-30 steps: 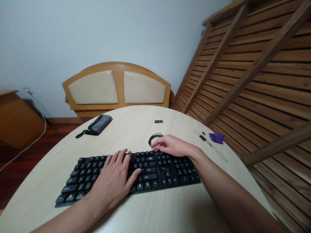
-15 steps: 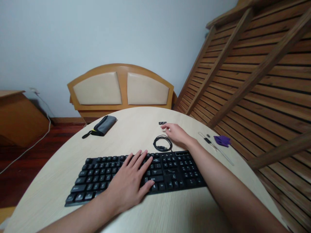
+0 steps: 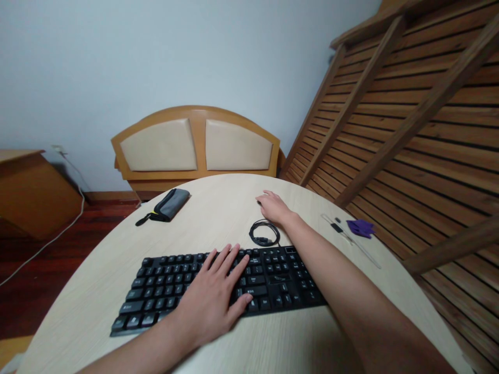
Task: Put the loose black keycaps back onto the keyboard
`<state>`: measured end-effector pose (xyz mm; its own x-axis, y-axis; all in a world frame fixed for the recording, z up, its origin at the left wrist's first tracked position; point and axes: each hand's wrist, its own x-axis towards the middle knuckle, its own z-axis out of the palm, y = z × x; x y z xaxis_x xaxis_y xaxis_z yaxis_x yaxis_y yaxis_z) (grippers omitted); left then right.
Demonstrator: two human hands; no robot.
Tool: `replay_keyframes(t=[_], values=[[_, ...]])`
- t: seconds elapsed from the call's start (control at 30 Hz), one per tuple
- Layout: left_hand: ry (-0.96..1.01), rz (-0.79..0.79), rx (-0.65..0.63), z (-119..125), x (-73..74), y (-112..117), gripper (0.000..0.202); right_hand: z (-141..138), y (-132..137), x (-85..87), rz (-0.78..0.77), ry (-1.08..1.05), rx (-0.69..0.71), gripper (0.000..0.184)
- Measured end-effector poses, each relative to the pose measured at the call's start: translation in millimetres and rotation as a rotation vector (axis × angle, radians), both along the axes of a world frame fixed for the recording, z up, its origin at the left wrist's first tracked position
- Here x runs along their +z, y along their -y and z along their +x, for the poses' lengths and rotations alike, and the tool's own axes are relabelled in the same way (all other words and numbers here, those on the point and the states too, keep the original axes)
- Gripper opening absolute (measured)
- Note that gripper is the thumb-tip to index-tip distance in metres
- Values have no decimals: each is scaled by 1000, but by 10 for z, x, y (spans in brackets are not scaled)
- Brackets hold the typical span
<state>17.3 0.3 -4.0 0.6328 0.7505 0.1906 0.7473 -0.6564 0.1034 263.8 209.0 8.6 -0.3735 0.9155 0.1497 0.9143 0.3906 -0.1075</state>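
My left hand lies flat on the black keyboard, fingers spread over its keys and thumb near the front edge. My right hand reaches past the keyboard to the far part of the table, its fingers bent and drawn together over the small black keycaps. Only a dark bit of these shows at the fingertips; the hand hides the others. Just in front of the right wrist sits the keyboard's coiled black cable, its USB plug lying inside the loop. The right forearm covers the keyboard's right end.
On the round, pale wooden table, a grey folded pouch with a black strap lies at the far left. A purple cloth and a thin white strip with a black piece lie at the right. Slatted wooden panels lean beyond.
My right hand has moved slightly farther away and now covers the keycaps that showed beyond its fingertips. My left hand stays on the keyboard. The view has shifted slightly.
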Motion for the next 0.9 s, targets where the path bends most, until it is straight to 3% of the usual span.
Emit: replay_keyframes(t=[0.17,0.4,0.6,0.9], values=[[7,8,-1,-2,-13,-5,67,39,121,50,-24,-42,-17,34],[4,25,8,6,-26,-1,66,99,571,232,-72,-249,52,27],[-9,25,8,8,-19,-5,65,203,925,404,-480,-623,262,27],[-1,41,-3,2,-20,-11,65,130,1091,444,-699,-507,319,22]])
